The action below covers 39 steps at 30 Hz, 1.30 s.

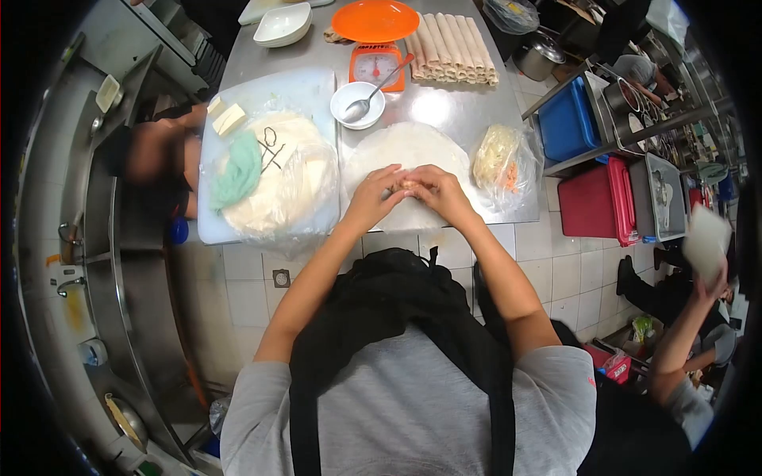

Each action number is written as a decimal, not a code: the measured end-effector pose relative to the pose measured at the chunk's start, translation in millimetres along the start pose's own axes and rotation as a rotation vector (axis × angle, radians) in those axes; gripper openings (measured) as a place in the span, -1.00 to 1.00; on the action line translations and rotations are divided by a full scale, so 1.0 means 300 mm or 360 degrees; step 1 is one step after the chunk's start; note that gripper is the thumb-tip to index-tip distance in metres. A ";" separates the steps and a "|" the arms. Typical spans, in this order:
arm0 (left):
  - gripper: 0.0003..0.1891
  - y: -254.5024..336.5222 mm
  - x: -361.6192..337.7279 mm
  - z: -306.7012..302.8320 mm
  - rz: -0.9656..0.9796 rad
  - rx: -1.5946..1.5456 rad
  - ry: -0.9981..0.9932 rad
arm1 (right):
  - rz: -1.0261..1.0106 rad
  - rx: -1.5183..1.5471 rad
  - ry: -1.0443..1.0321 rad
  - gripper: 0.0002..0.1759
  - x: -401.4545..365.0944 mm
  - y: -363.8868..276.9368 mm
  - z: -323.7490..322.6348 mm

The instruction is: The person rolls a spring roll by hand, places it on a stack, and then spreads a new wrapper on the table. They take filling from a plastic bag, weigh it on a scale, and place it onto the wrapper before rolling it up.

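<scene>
My left hand (375,196) and my right hand (441,196) meet over the near half of a thin round white wrapper sheet (413,141). Their fingers are curled together, tips touching, around something small that they mostly hide. Left of them, a stack of pale round wrappers (300,143) lies partly under clear plastic on a white cutting board (313,83), beside a green cloth (236,173). To the right sits a clear plastic bag of shredded filling (494,163), whitish with orange bits. A white bowl (337,105) with a spoon (356,109) stands beyond the sheet.
Rolled wrappers (452,47) are stacked at the back right, near an orange scale (376,63) with an orange plate (375,20). Pale blocks (228,119) rest on the board. A person (163,151) is at left; another person's raised hand (710,282) holds a white slab at right.
</scene>
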<state>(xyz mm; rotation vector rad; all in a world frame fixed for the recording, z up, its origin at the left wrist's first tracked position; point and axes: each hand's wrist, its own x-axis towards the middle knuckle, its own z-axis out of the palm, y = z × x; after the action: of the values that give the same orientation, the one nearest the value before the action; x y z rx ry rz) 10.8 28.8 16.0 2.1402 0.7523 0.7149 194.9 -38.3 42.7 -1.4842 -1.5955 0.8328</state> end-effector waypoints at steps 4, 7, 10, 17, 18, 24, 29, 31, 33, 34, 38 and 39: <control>-0.43 -0.016 -0.018 0.015 -0.0191 0.0017 -0.0161 | -0.0299 -0.0244 -0.0023 -0.71 -0.008 0.028 0.002; -0.40 0.017 -0.018 -0.006 0.0011 -0.0072 0.0131 | -0.0254 -0.0236 0.0088 -0.67 -0.007 -0.004 0.014; -0.36 0.038 -0.002 -0.011 -0.0130 -0.0030 -0.0079 | -0.0263 -0.0307 0.0123 -0.63 -0.005 0.010 0.026; -0.42 0.021 -0.009 -0.008 -0.0071 -0.0222 0.0213 | -0.0159 0.0009 0.0140 -0.65 -0.005 -0.016 0.001; -0.51 0.022 -0.014 -0.021 -0.0054 -0.0160 0.0268 | -0.0155 0.0013 0.0136 -0.65 0.000 -0.005 0.004; -0.66 -0.062 -0.044 0.000 -0.0084 0.0059 0.0118 | -0.0294 -0.0389 0.0143 -0.76 0.015 0.040 0.062; -0.49 -0.016 -0.043 -0.031 -0.0020 -0.0055 0.0286 | -0.0193 -0.0278 0.0193 -0.67 0.014 -0.006 0.046; -0.36 -0.021 -0.040 -0.018 -0.0049 -0.0023 0.0114 | -0.0200 -0.0480 0.0063 -0.65 0.015 0.016 0.071; -0.33 -0.033 -0.032 -0.022 -0.0226 -0.0016 0.0034 | -0.0225 -0.0691 -0.0059 -0.63 0.030 0.025 0.075; -0.33 -0.034 -0.031 -0.027 -0.0239 -0.0062 0.0004 | -0.0215 -0.0713 -0.0075 -0.64 0.030 0.026 0.074; -0.41 0.009 -0.048 -0.056 -0.0173 -0.0141 0.0253 | -0.0258 -0.0382 0.0099 -0.72 0.022 -0.017 0.047; -0.46 -0.004 -0.059 -0.057 -0.0146 -0.0054 0.0414 | -0.0271 -0.0381 0.0100 -0.72 0.013 -0.016 0.046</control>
<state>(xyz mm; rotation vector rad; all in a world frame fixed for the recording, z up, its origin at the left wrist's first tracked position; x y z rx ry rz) -13.2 24.8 20.4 1.9902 0.9609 0.9614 180.4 -34.2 40.8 -1.4960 -1.7940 0.5087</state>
